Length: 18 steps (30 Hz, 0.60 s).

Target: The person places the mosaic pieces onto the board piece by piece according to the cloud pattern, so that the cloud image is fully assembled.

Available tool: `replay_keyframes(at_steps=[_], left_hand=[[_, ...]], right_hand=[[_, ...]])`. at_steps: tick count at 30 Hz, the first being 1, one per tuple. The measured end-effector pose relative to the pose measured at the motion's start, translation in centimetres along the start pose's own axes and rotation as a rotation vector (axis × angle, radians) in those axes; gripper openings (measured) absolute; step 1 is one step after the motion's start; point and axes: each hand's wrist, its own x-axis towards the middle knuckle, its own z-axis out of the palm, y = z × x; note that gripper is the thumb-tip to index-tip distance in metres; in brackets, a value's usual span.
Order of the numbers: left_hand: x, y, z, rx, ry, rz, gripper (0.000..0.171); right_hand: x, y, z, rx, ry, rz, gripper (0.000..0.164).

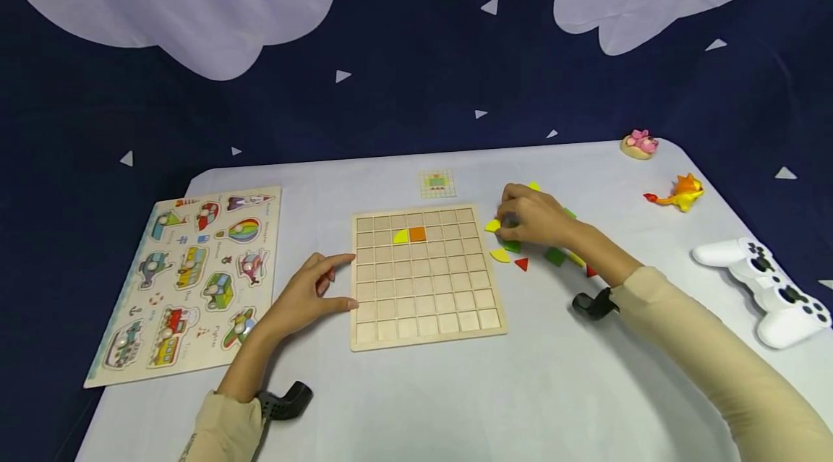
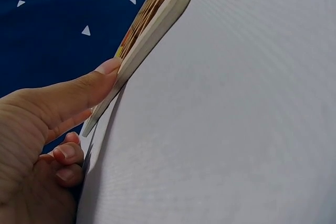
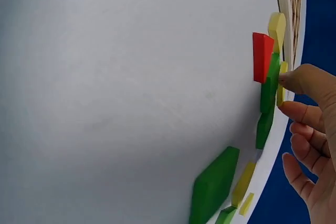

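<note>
A pale grey table (image 1: 403,404) stands against a dark blue backdrop printed with white clouds. To the person's left on it lies a long vehicle peg puzzle (image 1: 189,281). At the centre lies a square wooden grid board (image 1: 426,303), with a yellow quarter-circle piece (image 1: 400,236) and an orange square piece (image 1: 418,233) side by side in its second row. A white game controller (image 1: 761,288) lies far to the right, with a small orange dinosaur toy (image 1: 680,193) and a pink figure (image 1: 641,143) beyond it.

The left hand (image 1: 306,296) rests on the table touching the board's left edge: the thumb presses along the edge, the forefinger is stretched out, the other fingers loosely curled, holding nothing.

The right hand (image 1: 534,220) is just right of the board, over a scatter of small flat coloured pieces (image 1: 553,256) in green, yellow and red. Its thumb and fingers pinch a thin yellow piece (image 3: 282,85) among them. A small pattern card (image 1: 437,184) lies just behind the board.
</note>
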Motion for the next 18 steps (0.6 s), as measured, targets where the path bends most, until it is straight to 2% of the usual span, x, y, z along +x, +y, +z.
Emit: replay_keyframes(at_steps=[6,12,18], left_hand=[[0.0,-0.1,0.1,0.001,0.005,0.01,0.072],[0.1,-0.1,0.1,-0.005,0.003,0.011,0.073],[0.1,-0.1,0.1,-0.004,0.006,-0.001,0.074]], right_hand=[[0.6,-0.9,-0.4,0.034,0.041,-0.009,0.024],[2.7,-3.8,0.3,0.069,0.058,-0.119,0.023],[4.9,-6.6,1.5,0.094,0.038,-0.204,0.021]])
